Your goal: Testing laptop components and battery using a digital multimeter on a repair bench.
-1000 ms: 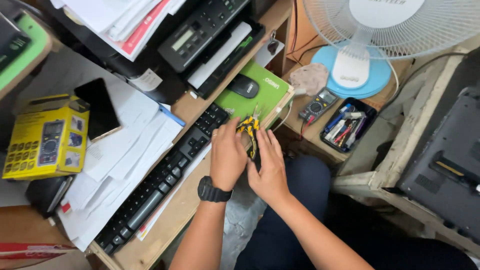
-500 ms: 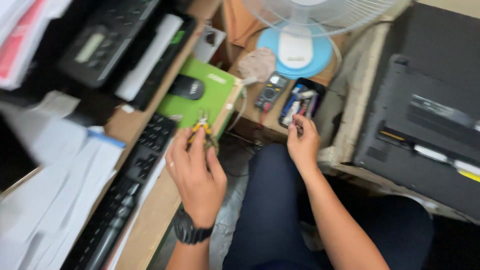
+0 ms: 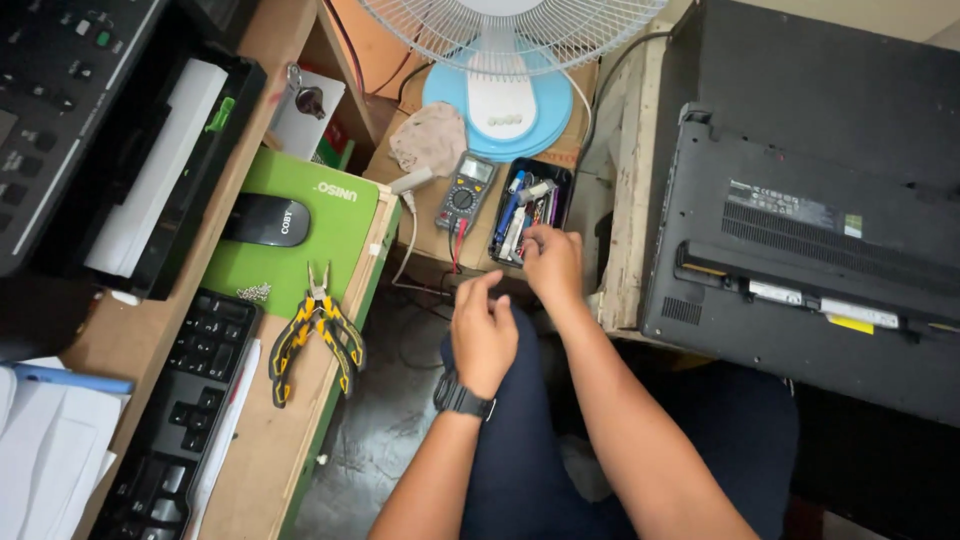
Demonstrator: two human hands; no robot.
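My right hand (image 3: pixel 552 262) reaches over the near end of a small dark tray (image 3: pixel 556 176) filled with pens and small tools. Its fingertips are down among them, and whether they grip one is hidden. My left hand (image 3: pixel 483 335), with a black watch on the wrist, hovers above my lap with loosely curled fingers and nothing visible in it. Yellow-and-black pliers (image 3: pixel 315 335) lie on the wooden desk to its left, next to a keyboard (image 3: pixel 190 400). A multimeter (image 3: pixel 463 193) sits just left of the tray.
A fan's blue base (image 3: pixel 497 100) stands behind the tray, with a crumpled cloth (image 3: pixel 428 140) beside it. An upturned black laptop (image 3: pixel 800 230) lies at right. A mouse (image 3: pixel 265 220) rests on a green pad (image 3: pixel 340 230), small screws (image 3: pixel 255 292) lie nearby, and a printer (image 3: pixel 90 130) is at left.
The pliers have left my left hand and now lie on the desk. That hand has drawn back over my lap. My right hand has reached the tool tray.
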